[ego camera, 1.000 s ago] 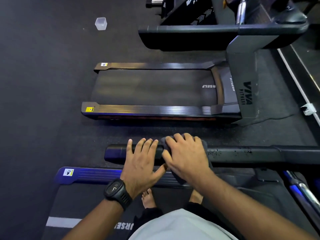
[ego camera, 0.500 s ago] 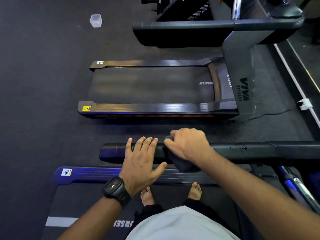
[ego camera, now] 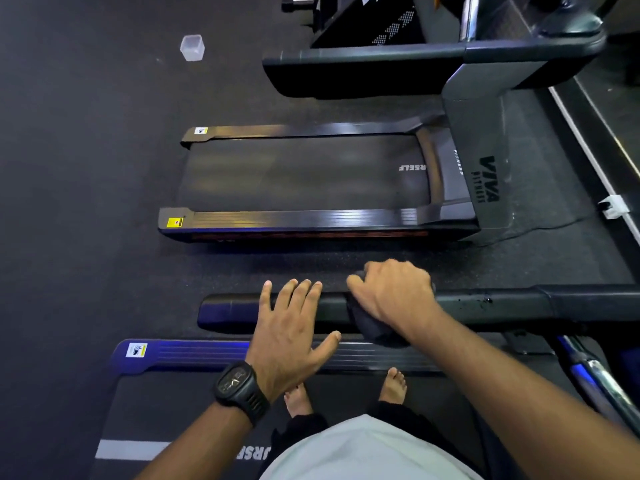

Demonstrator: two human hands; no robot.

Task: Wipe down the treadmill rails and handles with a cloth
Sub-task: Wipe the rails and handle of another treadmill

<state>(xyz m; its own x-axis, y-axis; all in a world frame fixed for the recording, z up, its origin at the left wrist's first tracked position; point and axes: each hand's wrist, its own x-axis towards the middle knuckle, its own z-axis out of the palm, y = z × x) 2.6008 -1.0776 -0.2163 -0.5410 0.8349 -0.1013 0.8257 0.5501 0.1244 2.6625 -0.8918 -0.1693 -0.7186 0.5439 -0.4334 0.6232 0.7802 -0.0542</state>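
Note:
A black padded handrail (ego camera: pixel 485 304) of the treadmill I stand on runs across the lower middle of the head view. My right hand (ego camera: pixel 394 292) grips a dark grey cloth (ego camera: pixel 374 329) wrapped over the rail; the cloth hangs below my palm. My left hand (ego camera: pixel 291 327) lies flat on the rail just left of it, fingers straight and spread, a black watch on the wrist. Below the rail are the blue-lit side rail (ego camera: pixel 194 353) and the belt (ego camera: pixel 166 410), where my bare feet stand.
A second treadmill (ego camera: pixel 304 174) stands beyond a strip of dark floor, its handrail and console at the upper right. A small clear plastic cup (ego camera: pixel 192 47) sits on the floor at the upper left. A chrome bar (ego camera: pixel 602 382) slants at the lower right.
My right hand has slid the cloth to the right along the handrail and curled more tightly over it. My left hand has stayed flat in the same spot.

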